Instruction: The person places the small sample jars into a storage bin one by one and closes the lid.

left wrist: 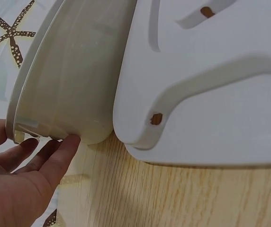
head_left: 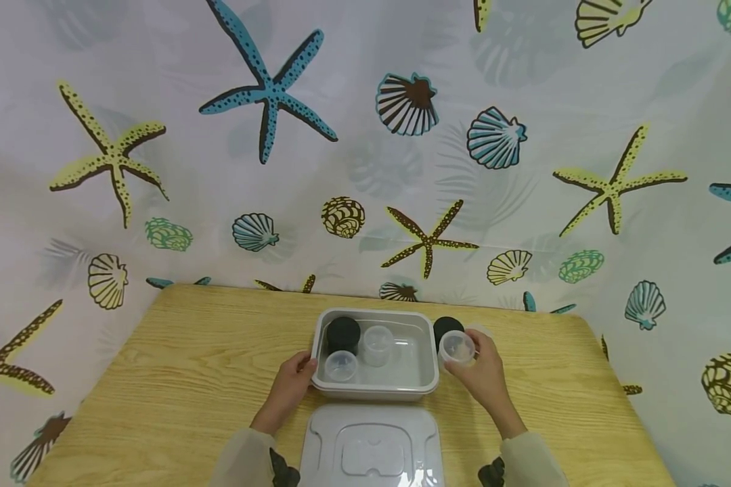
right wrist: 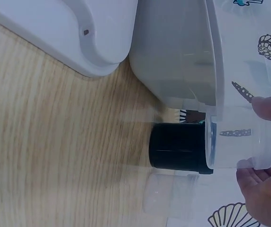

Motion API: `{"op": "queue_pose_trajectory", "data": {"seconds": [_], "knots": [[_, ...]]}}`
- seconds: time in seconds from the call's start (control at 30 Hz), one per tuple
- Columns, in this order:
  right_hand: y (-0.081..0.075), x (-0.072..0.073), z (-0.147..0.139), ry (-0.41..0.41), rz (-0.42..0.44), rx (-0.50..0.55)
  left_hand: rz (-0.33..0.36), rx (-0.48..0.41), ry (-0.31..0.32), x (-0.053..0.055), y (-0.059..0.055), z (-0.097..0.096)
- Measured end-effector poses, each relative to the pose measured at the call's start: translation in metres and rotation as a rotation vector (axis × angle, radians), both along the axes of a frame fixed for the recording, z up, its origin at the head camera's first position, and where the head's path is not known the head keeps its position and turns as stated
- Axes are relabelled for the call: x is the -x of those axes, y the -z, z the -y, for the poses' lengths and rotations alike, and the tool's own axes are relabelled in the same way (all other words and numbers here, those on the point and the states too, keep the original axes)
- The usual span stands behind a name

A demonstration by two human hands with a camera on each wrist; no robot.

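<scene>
A pale grey plastic box (head_left: pixel 375 389) stands uncovered on the table. My left hand (head_left: pixel 291 387) grips its left edge, thumb at the rim and fingers against the outer wall, as the left wrist view shows. Inside, toward the left, are a black round jar (head_left: pixel 343 333), a clear cup (head_left: pixel 341 367) and a taller clear container (head_left: pixel 378 346). Just off the box's right side, my right hand (head_left: pixel 486 375) holds a clear round jar (right wrist: pixel 235 142) between thumb and fingers. Another black jar (right wrist: pixel 178 146) is beside the box, partly behind the held jar, with a second clear container (right wrist: pixel 171 194) next to it.
The box's white lid (head_left: pixel 373 443) lies flat on the table in front of it, close to the box's near wall. Wood-grain tabletop (head_left: pixel 207 365) extends to both sides. A curtain printed with shells and starfish (head_left: pixel 341 169) hangs behind the table.
</scene>
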State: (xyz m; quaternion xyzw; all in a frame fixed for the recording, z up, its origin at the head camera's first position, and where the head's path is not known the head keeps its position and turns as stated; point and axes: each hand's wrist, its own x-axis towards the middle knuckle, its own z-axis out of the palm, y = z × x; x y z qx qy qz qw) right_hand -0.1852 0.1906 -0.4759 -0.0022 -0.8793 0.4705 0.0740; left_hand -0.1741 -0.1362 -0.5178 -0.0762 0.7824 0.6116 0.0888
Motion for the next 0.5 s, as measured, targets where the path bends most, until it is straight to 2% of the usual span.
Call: {"op": "queue_pose_trajectory", "data": {"seconds": [0.3,0.5], "knots": [[-0.0060,0.0018,0.0006,0.005,0.020,-0.007,0.006,-0.003,0.003,0.0008,0.0017,0.0005],[-0.0097,0.0039,0.0015,-0.002,0.002,-0.008,0.003,-0.014,0.008,-0.0001,0.0006,0.0006]]}}
